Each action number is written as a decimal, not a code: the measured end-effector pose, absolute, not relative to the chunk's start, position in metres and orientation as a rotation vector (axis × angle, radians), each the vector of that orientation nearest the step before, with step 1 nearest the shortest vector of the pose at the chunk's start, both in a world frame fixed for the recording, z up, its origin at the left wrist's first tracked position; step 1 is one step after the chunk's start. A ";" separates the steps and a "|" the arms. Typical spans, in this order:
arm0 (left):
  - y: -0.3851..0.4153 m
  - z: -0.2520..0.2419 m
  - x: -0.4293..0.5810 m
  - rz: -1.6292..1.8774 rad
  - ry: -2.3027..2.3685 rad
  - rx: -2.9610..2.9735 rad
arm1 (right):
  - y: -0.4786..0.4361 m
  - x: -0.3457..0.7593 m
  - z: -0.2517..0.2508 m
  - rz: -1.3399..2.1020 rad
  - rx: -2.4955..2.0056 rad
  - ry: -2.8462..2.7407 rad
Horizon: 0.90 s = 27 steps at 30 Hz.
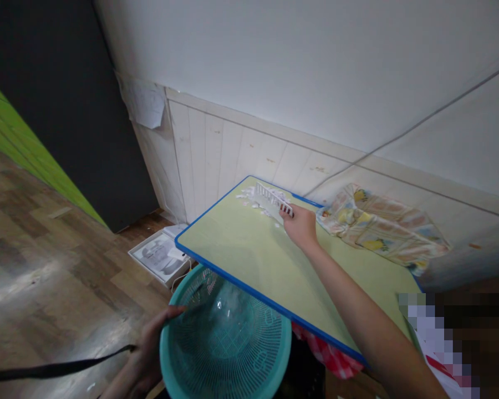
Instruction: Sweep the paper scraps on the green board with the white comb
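My right hand [301, 226] is closed around one end of a white slotted strip [270, 197], which looks like plastic. The strip stands on edge among small white scraps [249, 195] near the far corner of a pale green tabletop [241, 244] with a blue rim. At the lower left, my left hand [160, 330] grips the edge of a teal plastic basket [285, 354], its thumb lying over the rim. The basket is tucked partly under the table's near edge. Something clear and shiny [228, 305], perhaps plastic film, lies inside it.
A patterned cloth [386, 221] lies along the table's wall side. On the wood floor [45, 249] sits an open white box [160, 257]. A dark cabinet [75, 111] stands left. Red checked fabric [332, 352] shows under the table. A cable [424, 119] runs along the wall.
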<state>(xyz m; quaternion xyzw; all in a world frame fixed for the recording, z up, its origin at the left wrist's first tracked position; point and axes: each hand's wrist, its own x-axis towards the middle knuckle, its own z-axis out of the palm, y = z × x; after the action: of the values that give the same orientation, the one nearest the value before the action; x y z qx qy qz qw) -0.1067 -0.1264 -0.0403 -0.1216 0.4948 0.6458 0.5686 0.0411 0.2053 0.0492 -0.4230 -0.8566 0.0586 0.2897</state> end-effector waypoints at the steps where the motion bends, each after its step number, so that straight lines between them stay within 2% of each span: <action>1: -0.128 -0.044 -0.108 1.530 1.157 -0.273 | 0.208 0.036 0.053 0.135 -1.125 -2.329; 9: -0.131 -0.063 -0.115 1.524 1.135 -0.297 | 0.217 0.034 0.084 0.152 -1.010 -2.442; 22: -0.132 -0.061 -0.113 1.567 1.135 -0.250 | 0.207 0.062 0.077 0.398 -0.944 -2.399; 27: -0.126 -0.058 -0.107 1.539 1.118 -0.279 | 0.213 0.084 0.073 0.626 -0.903 -2.373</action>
<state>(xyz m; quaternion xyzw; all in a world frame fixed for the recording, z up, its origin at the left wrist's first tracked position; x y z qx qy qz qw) -0.1070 -0.1258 -0.0577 -0.1190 0.4769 0.6565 0.5723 0.0845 0.2132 0.0732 -0.3334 -0.8762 0.2312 0.2601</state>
